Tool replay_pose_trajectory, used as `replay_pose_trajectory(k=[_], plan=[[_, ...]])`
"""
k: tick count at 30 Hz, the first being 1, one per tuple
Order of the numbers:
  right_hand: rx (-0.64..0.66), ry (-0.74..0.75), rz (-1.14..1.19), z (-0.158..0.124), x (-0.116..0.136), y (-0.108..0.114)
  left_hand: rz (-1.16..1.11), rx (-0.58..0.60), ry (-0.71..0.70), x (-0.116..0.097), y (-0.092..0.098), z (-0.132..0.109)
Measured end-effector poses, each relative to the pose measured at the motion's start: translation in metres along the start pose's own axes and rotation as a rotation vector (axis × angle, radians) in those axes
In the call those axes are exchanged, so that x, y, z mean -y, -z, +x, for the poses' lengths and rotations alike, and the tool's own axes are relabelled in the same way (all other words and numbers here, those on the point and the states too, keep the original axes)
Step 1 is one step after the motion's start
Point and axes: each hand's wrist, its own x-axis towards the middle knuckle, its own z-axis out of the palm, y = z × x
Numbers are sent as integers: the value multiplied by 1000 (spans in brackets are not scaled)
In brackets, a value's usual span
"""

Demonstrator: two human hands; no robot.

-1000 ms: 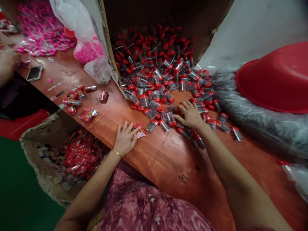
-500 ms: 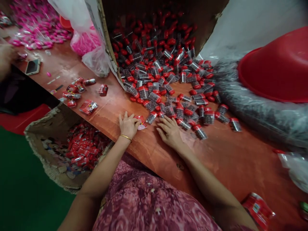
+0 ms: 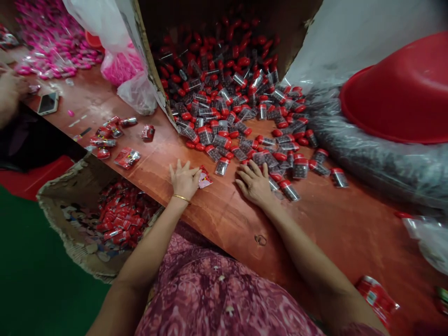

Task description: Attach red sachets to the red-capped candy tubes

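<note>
Several small clear vials with red caps (image 3: 245, 126) spill from a tipped cardboard box (image 3: 147, 70) onto the red-brown table (image 3: 332, 224). My right hand (image 3: 255, 183) lies at the near edge of that pile, fingers spread flat and touching the nearest vials. My left hand (image 3: 184, 178) rests palm down on the table, fingers stretched, its fingertips on a small red packet (image 3: 203, 178) that sticks out to the right.
A woven basket (image 3: 66, 219) of red packets sits below the table's left edge. Loose red packets (image 3: 115, 140), a phone (image 3: 48, 103) and pink bagged items (image 3: 122, 70) lie at the left. A red basin (image 3: 399, 93) rests on plastic at the right. Another person's hand (image 3: 10, 88) shows far left.
My right hand drew back from the middle of the vial pile toward me, then shifted slightly forward to the pile's near edge. My left hand stayed on the red packet.
</note>
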Motion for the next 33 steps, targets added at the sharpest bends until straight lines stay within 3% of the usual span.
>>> replay_pose_trajectory(k=[4,7,10,13,16,18,23,28,31,33], plan=[[-140,-199,387,0,35,11,-107,-77,26,-18,19,-3],[-106,-332,880,13,73,11,-168,-71,-1,-33,29,-8],[-112,-375,1133,22,94,5,-303,-66,10,-40,32,-20],[-185,-428,1117,17,97,2,-622,-26,187,-37,30,-38],[-220,-433,1007,3,95,3,-1012,246,458,-36,25,-58],[-202,-386,944,-4,97,4,-1250,340,605,-42,22,-67],[-99,-271,883,-8,102,0,-1560,103,766,-57,17,-67],[-46,-272,861,3,99,-8,-1653,149,922,-49,17,-62],[-24,-197,776,10,95,-7,-1703,193,953,-41,19,-59],[14,-170,696,16,90,-4,-1716,162,960,-38,20,-54]])
